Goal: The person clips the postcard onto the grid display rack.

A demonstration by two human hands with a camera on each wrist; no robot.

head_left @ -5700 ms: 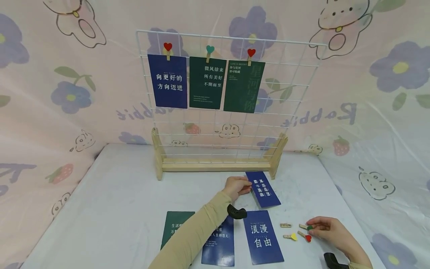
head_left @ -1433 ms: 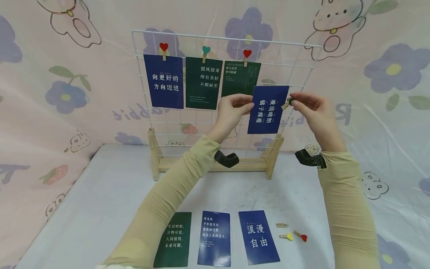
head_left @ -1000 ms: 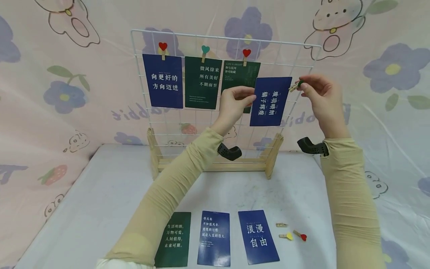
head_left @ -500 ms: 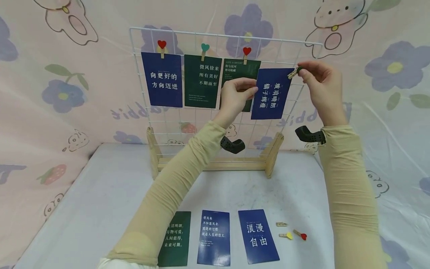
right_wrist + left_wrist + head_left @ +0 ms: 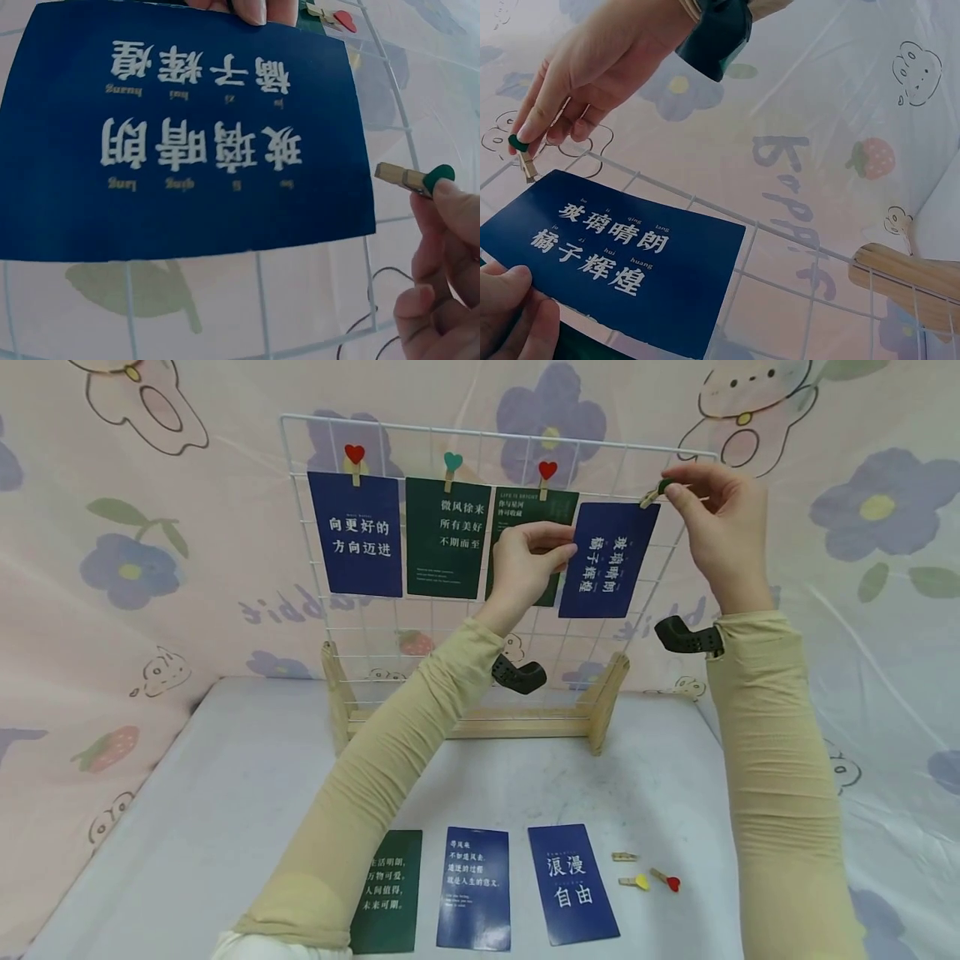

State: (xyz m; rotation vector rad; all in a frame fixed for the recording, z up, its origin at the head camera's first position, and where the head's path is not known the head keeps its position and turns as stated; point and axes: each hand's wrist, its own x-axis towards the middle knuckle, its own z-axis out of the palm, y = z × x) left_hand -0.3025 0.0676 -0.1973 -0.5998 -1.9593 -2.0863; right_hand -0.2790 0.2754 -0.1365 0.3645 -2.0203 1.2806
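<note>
My left hand [image 5: 525, 564] pinches the left edge of a blue card [image 5: 609, 564] with white writing turned sideways. The card is held up against the right part of a white wire grid [image 5: 480, 435], right of the hung cards. My right hand [image 5: 720, 531] pinches a wooden clothespin [image 5: 401, 176] with a dark green end between thumb and finger. In the right wrist view the clothespin's tip is just off the card's edge. Clipped along the grid hang a blue card [image 5: 356, 535], a green card [image 5: 447, 539] and a second green card [image 5: 536, 510], which my left hand partly covers.
On the white table lie a green card [image 5: 390, 893], a blue card [image 5: 474, 889] and another blue card [image 5: 573, 885]. To their right are a plain clothespin [image 5: 624, 857], a yellow-heart clothespin [image 5: 634, 882] and a red-heart clothespin [image 5: 665, 880]. Wooden feet [image 5: 611, 702] support the grid.
The left hand has raised the blue card from the table to the grid. The right hand has picked up the green-ended clothespin and brought it to the card's upper right corner.
</note>
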